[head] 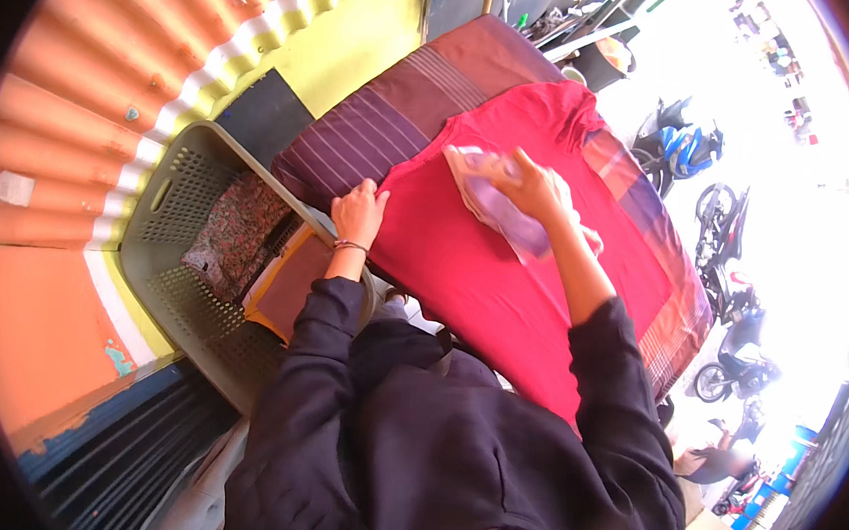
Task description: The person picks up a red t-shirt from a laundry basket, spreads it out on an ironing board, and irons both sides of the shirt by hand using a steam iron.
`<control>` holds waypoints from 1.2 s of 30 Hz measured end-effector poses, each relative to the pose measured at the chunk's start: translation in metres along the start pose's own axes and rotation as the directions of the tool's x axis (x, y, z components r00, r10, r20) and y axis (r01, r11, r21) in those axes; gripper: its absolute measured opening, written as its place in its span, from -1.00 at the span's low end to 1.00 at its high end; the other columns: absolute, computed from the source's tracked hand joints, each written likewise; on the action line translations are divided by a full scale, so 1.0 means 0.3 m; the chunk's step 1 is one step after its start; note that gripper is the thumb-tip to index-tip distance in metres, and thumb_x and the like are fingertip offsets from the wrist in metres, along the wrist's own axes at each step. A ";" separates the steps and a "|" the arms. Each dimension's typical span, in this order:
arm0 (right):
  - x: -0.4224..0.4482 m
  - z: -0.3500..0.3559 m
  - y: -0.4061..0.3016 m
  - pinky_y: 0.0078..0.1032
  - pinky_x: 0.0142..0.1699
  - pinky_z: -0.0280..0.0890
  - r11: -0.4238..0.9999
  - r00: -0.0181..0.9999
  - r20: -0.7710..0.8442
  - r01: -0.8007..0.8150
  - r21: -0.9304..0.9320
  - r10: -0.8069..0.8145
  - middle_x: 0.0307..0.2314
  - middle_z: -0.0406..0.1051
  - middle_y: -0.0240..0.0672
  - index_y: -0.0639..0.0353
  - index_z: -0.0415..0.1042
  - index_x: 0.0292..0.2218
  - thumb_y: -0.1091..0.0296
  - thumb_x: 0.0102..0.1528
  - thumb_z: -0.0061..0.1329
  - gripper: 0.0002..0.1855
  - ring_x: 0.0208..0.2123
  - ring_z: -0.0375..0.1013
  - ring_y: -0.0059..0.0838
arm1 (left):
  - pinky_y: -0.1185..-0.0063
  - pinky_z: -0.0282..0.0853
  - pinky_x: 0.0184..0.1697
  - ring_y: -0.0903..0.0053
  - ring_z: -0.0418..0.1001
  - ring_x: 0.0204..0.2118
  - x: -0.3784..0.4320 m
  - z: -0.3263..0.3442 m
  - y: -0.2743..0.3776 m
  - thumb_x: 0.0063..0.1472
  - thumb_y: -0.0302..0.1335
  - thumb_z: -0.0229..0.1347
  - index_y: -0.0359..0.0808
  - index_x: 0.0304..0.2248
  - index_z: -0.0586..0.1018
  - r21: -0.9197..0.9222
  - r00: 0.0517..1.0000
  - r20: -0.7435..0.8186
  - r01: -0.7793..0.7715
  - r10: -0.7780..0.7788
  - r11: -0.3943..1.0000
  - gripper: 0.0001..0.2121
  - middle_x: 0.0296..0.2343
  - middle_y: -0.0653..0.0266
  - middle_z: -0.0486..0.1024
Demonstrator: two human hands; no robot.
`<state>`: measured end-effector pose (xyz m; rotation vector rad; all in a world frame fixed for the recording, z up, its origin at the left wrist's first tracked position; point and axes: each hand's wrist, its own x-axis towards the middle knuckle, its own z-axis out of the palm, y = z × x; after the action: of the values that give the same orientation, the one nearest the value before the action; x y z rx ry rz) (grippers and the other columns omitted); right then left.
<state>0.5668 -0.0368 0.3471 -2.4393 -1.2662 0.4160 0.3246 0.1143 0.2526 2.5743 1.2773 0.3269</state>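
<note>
A red T-shirt [439, 259] lies spread over a padded board covered in striped and checked cloth [406, 96]. My right hand [535, 188] is closed around a purple and white clothes iron [504, 211], blurred, which rests on or just over the shirt. My left hand [358, 213] is at the shirt's left edge, with thumb and fingertips on the red cloth; whether they pinch it is not clear. A thin bracelet [350, 245] is around the left wrist.
A large olive plastic basket [182, 177] with folded patterned cloth [233, 231] stands at my left, near the orange corrugated wall [74, 149]. A dark bucket [606, 65] is beyond the board. Outside at the right are several parked motorcycles [718, 239] and a person [719, 461].
</note>
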 end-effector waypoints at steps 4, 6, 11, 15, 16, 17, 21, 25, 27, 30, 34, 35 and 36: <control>-0.408 -0.128 0.184 -0.24 -0.30 0.32 0.965 0.971 0.009 -0.235 -0.114 0.238 -0.42 0.45 -0.07 0.01 0.30 -0.06 -0.14 -0.11 0.01 -0.36 -0.35 0.44 -0.04 | 0.36 0.18 -0.26 0.32 0.45 -0.43 -0.072 -0.066 -0.019 0.06 -0.13 0.03 -0.18 -0.53 0.53 0.280 1.000 -0.009 -0.024 0.028 0.960 -0.72 -0.58 0.23 0.52; -0.639 -0.160 0.323 -0.24 -0.30 0.32 0.927 0.938 -0.014 -0.344 -0.150 0.345 -0.44 0.44 -0.02 0.04 0.29 -0.05 -0.18 -0.10 0.00 -0.33 -0.36 0.44 -0.02 | 0.35 0.15 -0.21 0.31 0.44 -0.44 -0.110 -0.060 -0.048 0.07 -0.11 -0.01 -0.19 -0.57 0.55 0.346 0.998 -0.026 -0.043 0.056 0.937 -0.67 -0.62 0.24 0.51; -1.216 -0.227 0.583 -0.19 -0.44 0.28 0.872 0.879 -0.128 -0.473 -0.125 0.459 -0.61 0.41 -0.06 -0.01 0.24 -0.21 -0.09 -0.10 0.06 -0.49 -0.49 0.43 0.02 | 0.18 -0.02 -0.02 0.29 0.24 -0.06 -0.175 -0.076 -0.061 0.09 -0.13 -0.06 -0.22 -0.37 0.54 0.371 0.978 0.179 0.031 -0.104 0.928 -0.67 -0.25 0.25 0.45; -1.523 -0.254 0.709 -0.25 -0.45 0.29 0.876 0.856 -0.224 -0.482 -0.019 0.466 -0.61 0.42 -0.16 -0.04 0.30 -0.26 -0.02 -0.15 0.14 -0.54 -0.50 0.45 -0.09 | 0.18 -0.06 0.02 0.31 0.07 0.04 -0.182 -0.076 -0.050 0.04 -0.20 0.03 -0.16 -0.34 0.56 0.399 0.975 0.182 0.048 -0.131 0.916 -0.73 -0.17 0.32 0.36; -1.554 -0.257 0.720 -0.28 -0.45 0.29 0.864 0.836 -0.229 -0.501 0.053 0.499 -0.62 0.42 -0.18 -0.04 0.32 -0.28 0.00 -0.15 0.15 -0.56 -0.51 0.45 -0.11 | 0.17 -0.06 0.02 0.29 0.06 0.05 -0.180 -0.079 -0.041 0.04 -0.20 0.04 -0.15 -0.34 0.58 0.423 0.978 0.164 0.047 -0.127 0.905 -0.74 -0.15 0.33 0.35; -1.560 -0.261 0.731 -0.29 -0.46 0.29 0.858 0.835 -0.215 -0.513 0.024 0.506 -0.63 0.42 -0.19 -0.03 0.31 -0.29 0.03 -0.14 0.15 -0.57 -0.53 0.45 -0.11 | 0.17 -0.07 0.02 0.29 0.05 0.06 -0.175 -0.084 -0.031 0.04 -0.20 0.05 -0.15 -0.35 0.58 0.429 0.976 0.155 0.072 -0.152 0.901 -0.74 -0.15 0.33 0.35; -1.474 -0.235 0.669 -0.28 -0.46 0.29 0.904 0.884 -0.202 -0.428 0.014 0.422 -0.60 0.42 -0.14 0.00 0.29 -0.25 0.02 -0.13 0.14 -0.54 -0.51 0.45 -0.10 | 0.18 -0.14 0.08 0.30 0.00 0.10 -0.153 -0.109 -0.032 0.05 -0.19 0.07 -0.12 -0.36 0.61 0.433 0.957 0.181 0.131 -0.228 0.892 -0.76 -0.12 0.37 0.34; -1.157 -0.175 0.405 -0.21 -0.34 0.32 0.897 0.906 -0.031 -0.422 -0.134 0.422 -0.53 0.44 -0.04 0.04 0.30 -0.11 -0.16 -0.11 0.03 -0.38 -0.43 0.45 -0.03 | 0.21 -0.14 0.08 0.33 0.00 0.09 -0.132 -0.135 -0.066 0.03 -0.18 0.08 -0.09 -0.36 0.62 0.437 0.943 0.185 0.174 -0.277 0.882 -0.76 -0.09 0.42 0.31; -0.971 -0.125 0.278 -0.23 -0.32 0.33 0.917 0.927 -0.017 -0.373 -0.144 0.374 -0.50 0.45 -0.05 -0.02 0.31 -0.05 -0.23 -0.11 -0.02 -0.33 -0.41 0.46 -0.06 | 0.22 -0.12 0.06 0.34 0.02 0.07 -0.114 -0.141 -0.072 0.01 -0.18 0.09 -0.08 -0.39 0.63 0.427 0.944 0.207 0.148 -0.256 0.892 -0.77 -0.10 0.42 0.31; -0.666 -0.049 0.081 -0.25 -0.35 0.33 0.973 0.979 0.016 -0.202 -0.111 0.205 -0.50 0.45 -0.07 -0.03 0.34 -0.07 -0.19 -0.08 -0.05 -0.39 -0.46 0.46 -0.06 | 0.20 -0.09 0.04 0.31 0.08 0.01 -0.111 -0.149 -0.092 0.00 -0.19 0.09 -0.13 -0.41 0.62 0.409 0.964 0.214 0.059 -0.158 0.911 -0.76 -0.15 0.35 0.32; -0.303 0.078 -0.179 -0.22 -0.42 0.32 0.996 1.000 0.018 0.000 -0.084 0.002 -0.54 0.45 -0.13 -0.08 0.35 -0.17 -0.12 -0.13 0.01 -0.48 -0.50 0.45 -0.07 | 0.18 -0.05 0.01 0.31 0.10 -0.01 -0.125 -0.115 -0.139 -0.04 -0.20 0.11 -0.03 -0.46 0.63 0.348 0.974 0.190 0.052 -0.125 0.936 -0.83 -0.19 0.39 0.33; -0.231 0.098 -0.240 -0.21 -0.43 0.31 0.997 0.999 0.010 0.054 -0.061 -0.053 -0.56 0.44 -0.14 -0.09 0.35 -0.22 -0.12 -0.14 0.02 -0.52 -0.51 0.45 -0.07 | 0.19 -0.06 0.00 0.31 0.10 -0.02 -0.127 -0.111 -0.139 -0.04 -0.21 0.12 -0.04 -0.47 0.63 0.314 0.977 0.182 0.047 -0.109 0.948 -0.83 -0.20 0.40 0.33; -0.166 0.126 -0.294 -0.20 -0.44 0.31 0.993 0.996 0.017 0.091 -0.076 -0.090 -0.57 0.44 -0.14 -0.09 0.33 -0.21 -0.12 -0.13 0.01 -0.52 -0.52 0.44 -0.07 | 0.20 -0.07 -0.01 0.32 0.10 -0.02 -0.129 -0.107 -0.141 -0.04 -0.21 0.13 -0.06 -0.48 0.63 0.282 0.981 0.171 0.045 -0.096 0.959 -0.83 -0.21 0.41 0.33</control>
<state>0.4599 -0.0243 0.3571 -2.4339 -1.4173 0.3660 0.2602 0.1119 0.2661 2.6971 1.4291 -0.1112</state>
